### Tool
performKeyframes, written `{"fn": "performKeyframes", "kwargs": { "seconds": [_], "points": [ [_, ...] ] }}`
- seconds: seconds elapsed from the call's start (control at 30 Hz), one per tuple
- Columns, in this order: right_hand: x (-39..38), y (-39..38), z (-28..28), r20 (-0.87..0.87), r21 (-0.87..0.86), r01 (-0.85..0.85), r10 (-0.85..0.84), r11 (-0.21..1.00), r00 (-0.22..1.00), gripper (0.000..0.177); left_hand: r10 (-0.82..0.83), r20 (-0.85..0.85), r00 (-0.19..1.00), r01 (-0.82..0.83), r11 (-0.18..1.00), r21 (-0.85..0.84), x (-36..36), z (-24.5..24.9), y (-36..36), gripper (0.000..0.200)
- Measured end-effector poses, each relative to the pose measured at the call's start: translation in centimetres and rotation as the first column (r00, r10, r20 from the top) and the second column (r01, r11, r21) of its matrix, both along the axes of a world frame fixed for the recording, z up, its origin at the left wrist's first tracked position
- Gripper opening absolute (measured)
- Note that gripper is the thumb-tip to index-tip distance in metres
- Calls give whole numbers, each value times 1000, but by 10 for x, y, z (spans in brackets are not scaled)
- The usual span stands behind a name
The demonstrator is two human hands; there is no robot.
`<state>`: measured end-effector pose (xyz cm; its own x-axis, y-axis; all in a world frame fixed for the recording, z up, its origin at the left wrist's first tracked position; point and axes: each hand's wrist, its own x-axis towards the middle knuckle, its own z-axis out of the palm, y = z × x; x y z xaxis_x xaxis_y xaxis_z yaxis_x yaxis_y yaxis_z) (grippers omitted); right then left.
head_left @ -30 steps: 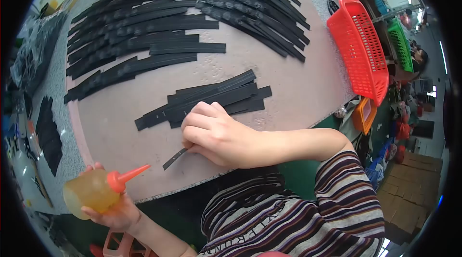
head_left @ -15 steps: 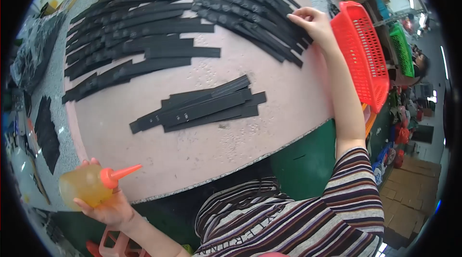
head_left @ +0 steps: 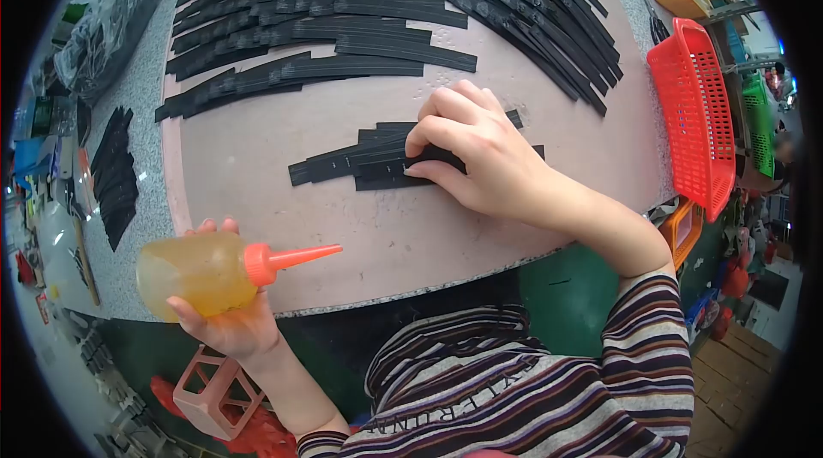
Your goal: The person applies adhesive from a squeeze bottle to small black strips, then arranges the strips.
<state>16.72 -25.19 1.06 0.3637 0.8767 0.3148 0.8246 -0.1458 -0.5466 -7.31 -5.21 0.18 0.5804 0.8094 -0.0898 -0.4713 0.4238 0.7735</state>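
Observation:
My left hand (head_left: 230,321) is wrapped around a squeeze bottle (head_left: 193,274) of amber liquid. Its orange nozzle points right, above the front of the pink work surface (head_left: 257,201). Over a small pile of flat black strips (head_left: 377,168) is my right hand (head_left: 484,153), its thumb and curled fingers closing at the pile's middle. The hand covers part of the pile, so how many strips are between the fingers is hidden. Several rows of overlapping black strips (head_left: 300,29) lie at the back left, and another fanned group (head_left: 531,21) at the back right.
A red plastic basket (head_left: 690,115) stands at the table's right edge, with an orange bin (head_left: 681,231) below it. On the left border lies a black piece (head_left: 114,175) near clear plastic wrapping (head_left: 111,21). A pink stool (head_left: 219,394) stands below the table.
My right hand has moved from the back right strips to the small pile in the middle. My left hand still holds the bottle; the whole view has shifted.

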Motion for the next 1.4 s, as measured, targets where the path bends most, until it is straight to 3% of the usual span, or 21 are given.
{"fn": "performKeyframes", "kwargs": {
  "seconds": [0.13,0.17,0.27,0.53,0.63,0.73,0.83,0.87,0.93,1.07,1.13,1.23,1.3,1.33,1.37,1.4],
  "points": [
    [-17,-12,-7,273,87,-141,113,986,955,16,-9,2,1000,9,1000,-22,-1,-2,-2,71],
    [-25,-20,-7,302,56,-224,198,973,933,23,-6,-26,1000,6,1000,-2,-1,-3,-3,71],
    [-45,-33,-10,382,-37,-211,208,977,900,29,-19,-135,991,33,995,99,2,-8,-8,73],
    [-49,-31,-16,356,3,-184,170,983,919,31,-167,-388,906,328,857,397,21,-7,-18,69],
    [-49,-31,-15,320,-2,-188,179,982,930,32,-93,-359,929,233,899,372,28,-6,-22,67],
    [-48,-31,-15,308,2,-192,182,981,934,32,-151,-378,913,306,868,392,29,-6,-23,66],
    [-48,-31,-15,284,6,-183,174,983,943,30,-67,-359,931,198,919,342,30,0,-20,70],
    [-48,-30,-14,275,8,-182,173,983,946,30,-87,-372,924,232,901,366,27,0,-20,69],
    [-46,-26,-10,103,-54,-112,117,992,988,29,-128,-390,912,298,860,414,23,-5,-17,67],
    [-37,-26,6,-84,-178,-21,6,984,996,26,-78,-135,988,106,971,216,1,-13,-4,71],
    [-36,-26,7,-140,-148,-43,22,988,990,17,-64,-80,995,76,983,165,-5,-8,4,71],
    [-5,-39,18,-402,-31,-22,7,999,915,9,-50,-84,995,61,991,123,-14,-5,11,71],
    [52,-60,27,-571,-25,343,-295,939,766,12,-48,-107,993,61,991,116,-24,-7,14,70],
    [88,-77,23,-616,-39,518,-429,854,661,18,-52,-106,993,61,994,88,-25,-9,16,70],
    [121,-90,22,-698,2,629,-449,778,557,18,-54,-103,993,61,996,62,-27,-10,19,69],
    [154,-105,16,-663,22,677,-496,736,561,20,-55,-98,994,59,998,39,-26,-11,19,69]
  ]
}}
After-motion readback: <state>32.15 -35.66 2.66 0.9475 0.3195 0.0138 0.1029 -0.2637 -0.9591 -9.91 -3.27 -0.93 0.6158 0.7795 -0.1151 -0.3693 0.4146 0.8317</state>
